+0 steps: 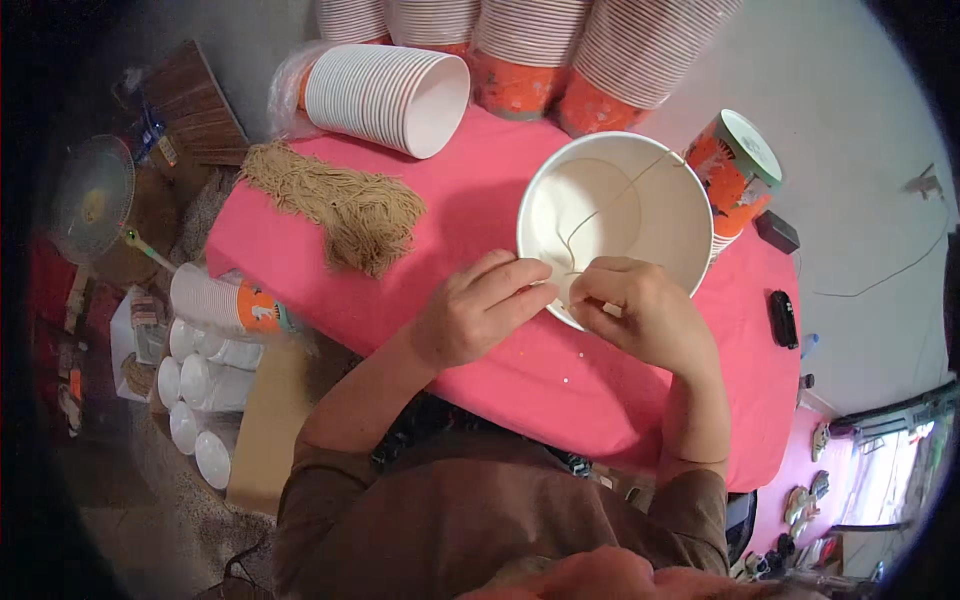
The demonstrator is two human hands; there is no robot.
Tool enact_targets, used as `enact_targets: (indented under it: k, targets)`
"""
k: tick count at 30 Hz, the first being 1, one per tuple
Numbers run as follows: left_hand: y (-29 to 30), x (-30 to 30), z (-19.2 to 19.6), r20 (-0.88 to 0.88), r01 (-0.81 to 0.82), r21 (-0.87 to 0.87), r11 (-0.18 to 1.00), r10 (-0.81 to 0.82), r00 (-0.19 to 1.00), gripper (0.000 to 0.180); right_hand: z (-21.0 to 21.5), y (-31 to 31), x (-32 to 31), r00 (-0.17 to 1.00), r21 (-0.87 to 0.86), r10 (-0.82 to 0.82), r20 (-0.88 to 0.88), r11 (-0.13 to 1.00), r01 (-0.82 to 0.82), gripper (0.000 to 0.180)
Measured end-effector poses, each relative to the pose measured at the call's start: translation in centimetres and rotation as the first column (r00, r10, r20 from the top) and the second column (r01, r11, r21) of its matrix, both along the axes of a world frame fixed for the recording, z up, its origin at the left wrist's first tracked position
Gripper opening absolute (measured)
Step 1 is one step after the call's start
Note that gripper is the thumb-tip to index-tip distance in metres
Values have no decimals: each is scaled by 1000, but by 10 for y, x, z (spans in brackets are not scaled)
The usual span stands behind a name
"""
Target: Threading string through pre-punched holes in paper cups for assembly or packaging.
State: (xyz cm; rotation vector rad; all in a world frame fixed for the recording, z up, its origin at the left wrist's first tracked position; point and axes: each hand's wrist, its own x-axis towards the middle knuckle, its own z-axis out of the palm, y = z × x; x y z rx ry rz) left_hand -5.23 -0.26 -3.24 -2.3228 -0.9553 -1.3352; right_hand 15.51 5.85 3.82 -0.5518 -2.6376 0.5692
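A large white paper bucket (665, 225) lies tilted on the pink-covered table, its open mouth facing me. A thin brown cord (622, 193) runs from the far rim across the mouth down to my hands at the near rim. My left hand (480, 308) grips the bucket at the near left of its rim, fingers bent over the edge. Just to the right, my right hand (645, 312) is closed in a pinch on the cord's near end by the rim. Its fingertips partly hide the cord end.
A bundle of brown cords (345, 205) lies at left. Behind it rests a stack of buckets (375, 95), with wrapped stacks (520, 70) along the back. A lidded orange bucket (725, 165) and a black object (783, 320) are at right. Boxed cups (212, 385) stand lower left.
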Motion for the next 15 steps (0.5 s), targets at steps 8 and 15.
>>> enact_targets:
  k: [8, 15]
  targets:
    - [4, 3, 1, -12, 12, 16, 1000, -12, 1000, 27, -1, 0, -1, 1000, 27, 13, -12, 1000, -13, 8]
    - [9, 4, 8, 82, 59, -83, 995, -52, 995, 24, -10, 13, 5, 991, -88, 129, -21, 988, -130, 15]
